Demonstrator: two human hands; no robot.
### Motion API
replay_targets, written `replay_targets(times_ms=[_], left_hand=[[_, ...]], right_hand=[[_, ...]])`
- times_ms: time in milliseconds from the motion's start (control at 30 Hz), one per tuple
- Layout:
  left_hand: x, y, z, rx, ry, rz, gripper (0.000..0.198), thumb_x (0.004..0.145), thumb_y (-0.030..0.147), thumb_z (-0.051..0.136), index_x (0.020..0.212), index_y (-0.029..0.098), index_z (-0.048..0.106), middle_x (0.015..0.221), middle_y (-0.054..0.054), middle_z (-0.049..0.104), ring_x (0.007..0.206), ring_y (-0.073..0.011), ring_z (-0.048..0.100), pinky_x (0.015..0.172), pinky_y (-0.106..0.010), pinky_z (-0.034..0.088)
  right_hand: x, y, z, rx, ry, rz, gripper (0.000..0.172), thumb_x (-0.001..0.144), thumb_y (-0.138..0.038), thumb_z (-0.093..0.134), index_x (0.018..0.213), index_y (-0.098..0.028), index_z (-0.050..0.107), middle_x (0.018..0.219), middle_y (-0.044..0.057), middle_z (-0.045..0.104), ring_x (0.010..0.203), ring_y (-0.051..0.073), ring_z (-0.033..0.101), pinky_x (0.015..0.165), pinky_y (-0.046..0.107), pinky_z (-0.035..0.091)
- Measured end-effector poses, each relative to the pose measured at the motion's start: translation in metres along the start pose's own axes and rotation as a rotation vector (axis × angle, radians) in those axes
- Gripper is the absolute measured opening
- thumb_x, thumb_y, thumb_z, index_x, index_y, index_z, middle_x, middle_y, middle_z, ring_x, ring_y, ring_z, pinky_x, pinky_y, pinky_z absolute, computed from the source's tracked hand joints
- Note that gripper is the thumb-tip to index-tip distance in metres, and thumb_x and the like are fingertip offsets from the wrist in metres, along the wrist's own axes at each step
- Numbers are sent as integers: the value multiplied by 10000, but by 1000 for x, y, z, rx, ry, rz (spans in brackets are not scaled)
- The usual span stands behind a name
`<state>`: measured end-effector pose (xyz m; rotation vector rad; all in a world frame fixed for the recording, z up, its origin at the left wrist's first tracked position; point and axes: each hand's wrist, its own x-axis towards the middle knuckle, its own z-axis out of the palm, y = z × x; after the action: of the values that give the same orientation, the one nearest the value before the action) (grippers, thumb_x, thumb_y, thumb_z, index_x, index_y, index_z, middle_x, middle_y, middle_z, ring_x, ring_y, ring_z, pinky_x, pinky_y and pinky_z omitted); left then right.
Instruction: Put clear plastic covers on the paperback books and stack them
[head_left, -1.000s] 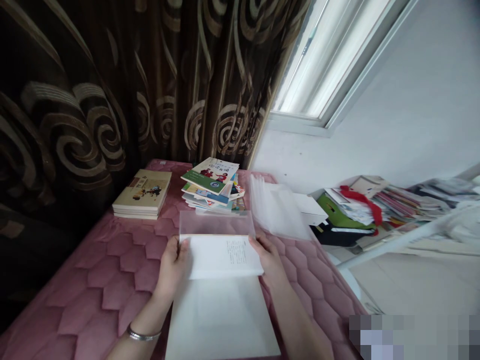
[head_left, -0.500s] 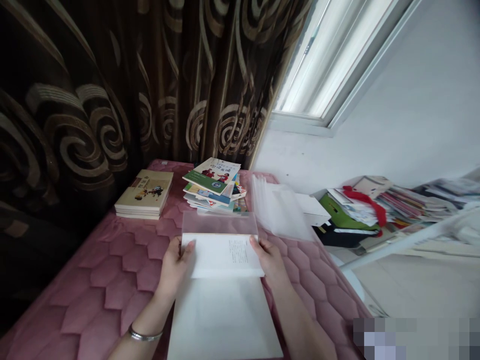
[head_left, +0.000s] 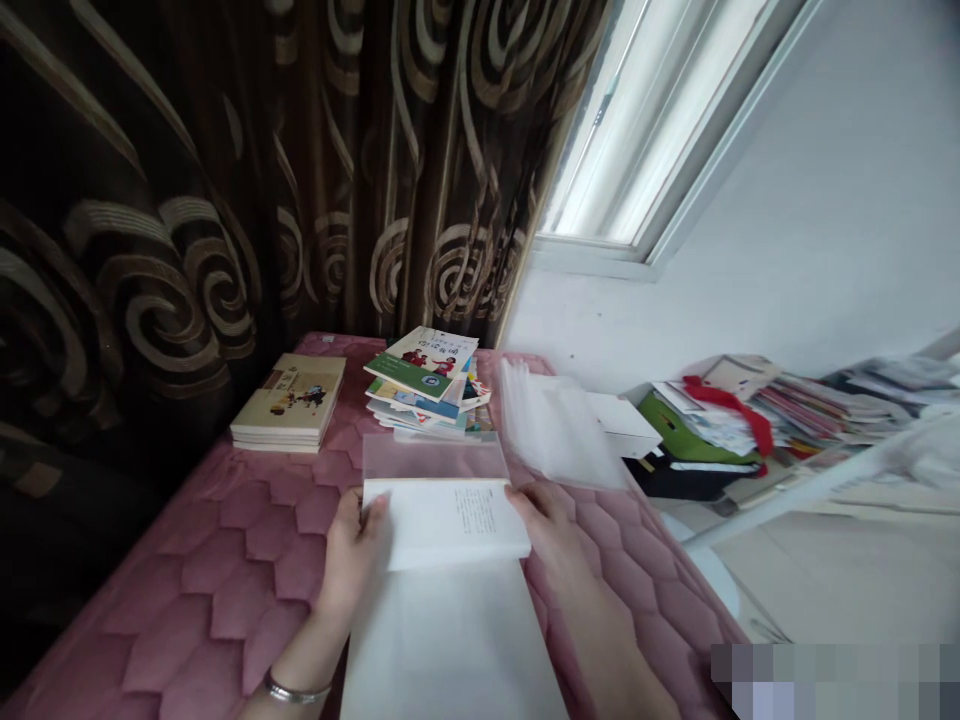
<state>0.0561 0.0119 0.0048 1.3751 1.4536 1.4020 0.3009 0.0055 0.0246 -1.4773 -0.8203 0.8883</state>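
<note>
Between my hands is a white book [head_left: 435,525] with a block of small print on its upper right. A clear plastic cover [head_left: 435,457] sticks out past its far edge. My left hand [head_left: 356,535] grips the book's left edge, thumb on top and fingers underneath. My right hand [head_left: 544,525], slightly blurred, closes on the right edge near the far corner. Under and in front of the book lies a long, flat whitish surface [head_left: 450,640] running toward me; I cannot tell whether it is a sheet or a board.
The pink quilted bed [head_left: 225,570] bears a stack of tan books [head_left: 289,400], a fanned pile of colourful books [head_left: 424,365] and a heap of clear plastic covers [head_left: 551,425]. A white box [head_left: 622,425] stands beside them. Rightward, papers and a green bag [head_left: 675,425] crowd a shelf.
Both hands keep their hold on the book. My right hand's fingers have shifted slightly at the right edge. The whole view has tilted a little, so things sit slightly lower.
</note>
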Motion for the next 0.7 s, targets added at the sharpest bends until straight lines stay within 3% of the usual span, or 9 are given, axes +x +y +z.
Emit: replay_targets(times_ms=[100,300,433,567,700], left_hand=[[1,-1,0,-5,-11,-6,309,827,462,540,892,162,571,795,-49,656,721,-171,593,677,-279,477],[1,2,0,-30,-7,-37,334,787,487,585,878,165,579,775,-42,654,724,-179,596,665,-273,481],[0,3,0,-35,-14,-33,310,788,473,586,860,172,574,750,-28,640,686,-167,581,637,-255,465],[0,-1,0,-15,4,-4,294,788,465,580,855,178,576,731,-17,620,688,-167,568,620,-248,450],[0,-4,0,-18,-1,3,276,787,450,578,855,183,567,706,0,598,660,-156,548,595,-237,431]], right_hand=[[-5,11,-1,4,-80,64,329,628,-515,721,575,-217,592,540,-12,593,560,186,558,498,276,401],[-9,18,-1,-19,-59,-76,389,632,-544,715,543,-204,548,524,-33,533,516,136,465,496,258,359],[-6,25,1,26,-61,-58,385,621,-506,740,536,-211,508,506,-49,486,500,120,435,474,243,338],[-4,35,5,234,-21,43,341,541,-451,807,632,-223,570,569,-40,572,538,150,529,504,258,409],[-4,34,8,383,20,109,436,472,-386,843,819,-227,633,711,-9,671,642,209,632,577,304,489]])
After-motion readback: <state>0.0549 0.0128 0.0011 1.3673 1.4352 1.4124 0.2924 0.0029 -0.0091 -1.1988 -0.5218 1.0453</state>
